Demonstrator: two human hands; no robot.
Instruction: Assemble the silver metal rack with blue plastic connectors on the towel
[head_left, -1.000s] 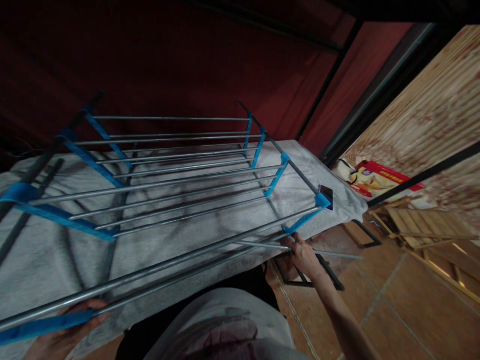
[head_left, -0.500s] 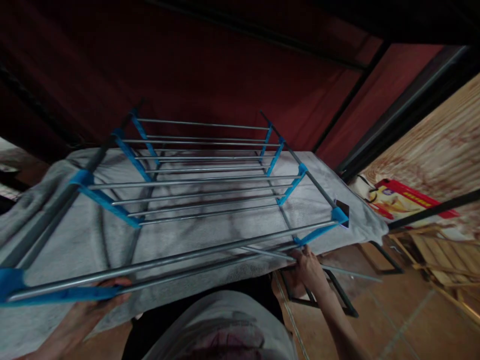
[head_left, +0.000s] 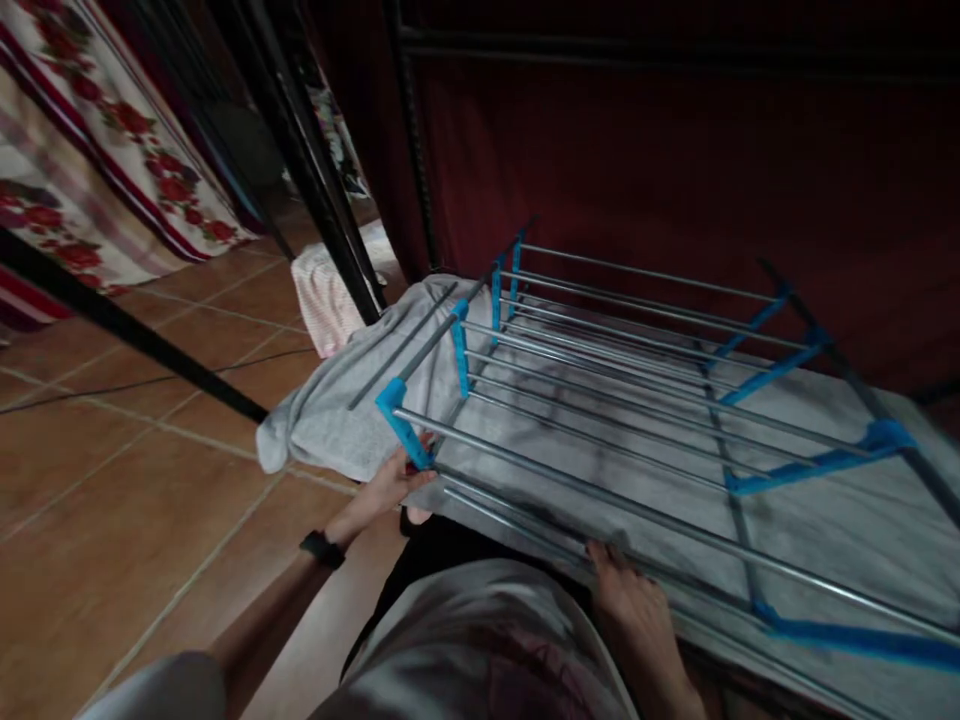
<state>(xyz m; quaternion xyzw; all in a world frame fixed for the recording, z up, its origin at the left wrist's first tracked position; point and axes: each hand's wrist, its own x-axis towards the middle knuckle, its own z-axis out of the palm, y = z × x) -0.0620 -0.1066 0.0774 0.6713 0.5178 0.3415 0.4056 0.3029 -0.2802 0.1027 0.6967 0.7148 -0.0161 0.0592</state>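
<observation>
The folding clothes-drying rack of thin silver metal rods and bright blue plastic connectors (head_left: 645, 400) lies flat across a pale grey towel-covered surface (head_left: 337, 410), right in front of the person and against a dark red curtain (head_left: 637, 150). Its rods run left to right across the view, rising a little toward the left, so the long axis follows the near edge of the surface; the blue connectors cross the rods at each end and mid-span.

The left hand (head_left: 386, 485), with a black wristband (head_left: 322, 548) on its wrist, is closed narrowly around the near-left blue corner connector (head_left: 401, 425), thumb and fingers pinching it from below. The right hand (head_left: 637, 610) rests with fingers curled over the nearest metal rod (head_left: 525, 520) close to the middle of the frame's edge; whether it grips fully or only presses cannot be told.

The rack looks light and stiff along each rod but likely to flex and wobble at its plastic joints, with smooth rods that could slip through a loose hold. The blue corner pieces and side rails seem the firmest places to take it, 1 hand toward each end.

Terracotta floor tiles (head_left: 150, 470) spread to the left, and a floral red-and-white cloth (head_left: 90, 130) hangs beyond black metal poles (head_left: 315, 190)
</observation>
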